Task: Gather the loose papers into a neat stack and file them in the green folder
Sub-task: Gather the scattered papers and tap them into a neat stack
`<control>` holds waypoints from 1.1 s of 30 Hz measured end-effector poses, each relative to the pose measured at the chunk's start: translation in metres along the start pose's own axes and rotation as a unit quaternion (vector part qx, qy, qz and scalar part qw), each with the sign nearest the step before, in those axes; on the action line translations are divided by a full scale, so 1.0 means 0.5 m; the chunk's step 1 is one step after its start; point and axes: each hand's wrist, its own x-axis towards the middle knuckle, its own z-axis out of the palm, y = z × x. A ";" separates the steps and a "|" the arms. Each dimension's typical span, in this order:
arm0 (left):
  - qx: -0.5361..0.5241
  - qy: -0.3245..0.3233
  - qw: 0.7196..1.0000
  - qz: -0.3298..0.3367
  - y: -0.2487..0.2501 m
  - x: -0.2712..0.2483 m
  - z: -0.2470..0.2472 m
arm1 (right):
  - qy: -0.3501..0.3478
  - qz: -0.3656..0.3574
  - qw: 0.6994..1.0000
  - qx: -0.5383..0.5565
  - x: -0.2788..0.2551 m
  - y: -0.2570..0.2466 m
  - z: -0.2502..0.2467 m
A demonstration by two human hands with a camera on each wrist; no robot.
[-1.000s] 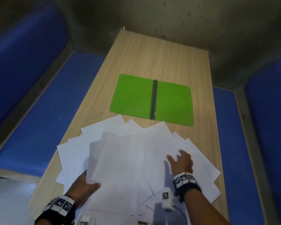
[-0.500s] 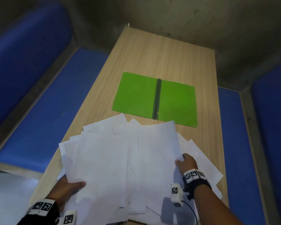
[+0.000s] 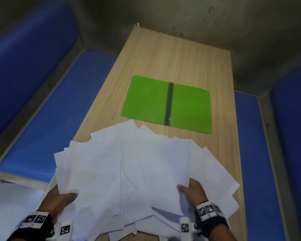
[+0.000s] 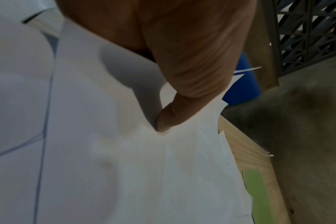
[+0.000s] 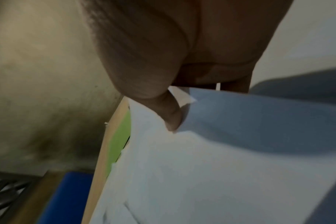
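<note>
Several loose white papers (image 3: 137, 171) lie fanned over the near half of the wooden table (image 3: 172, 56). My left hand (image 3: 59, 197) grips the left side of the pile, thumb on top (image 4: 169, 118), fingers hidden beneath. My right hand (image 3: 191, 190) pinches sheets at the right side, its thumb (image 5: 173, 116) pressing the paper (image 5: 211, 166). More sheets spread out to the right of that hand. The green folder (image 3: 167, 103) lies open and flat just beyond the pile, dark spine in the middle, and shows as a green strip (image 4: 257, 195) at the paper's edge in both wrist views.
Blue padded benches run along the left (image 3: 47, 115) and right (image 3: 254, 153) sides of the table. A grey concrete wall (image 3: 198, 16) stands behind its far end. Some sheets hang over the near table edge.
The pile has been drawn inward from both sides and its sheets overlap more. My right hand slid back toward me and now pinches the sheets instead of lying flat on them.
</note>
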 end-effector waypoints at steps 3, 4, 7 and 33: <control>0.008 0.000 1.000 0.009 -0.003 0.002 0.014 | 0.077 -0.027 0.996 0.039 -0.003 -0.049 0.048; 0.011 -0.003 1.000 0.011 -0.001 0.001 0.017 | 0.121 -0.038 0.990 0.070 -0.002 -0.068 0.047; 0.010 -0.005 1.000 0.012 0.006 -0.009 0.023 | 0.198 -0.104 0.956 0.188 -0.006 -0.131 0.013; -0.040 0.125 0.991 -0.026 -0.067 0.032 -0.191 | -0.111 -0.340 0.738 -0.572 0.028 -0.309 0.342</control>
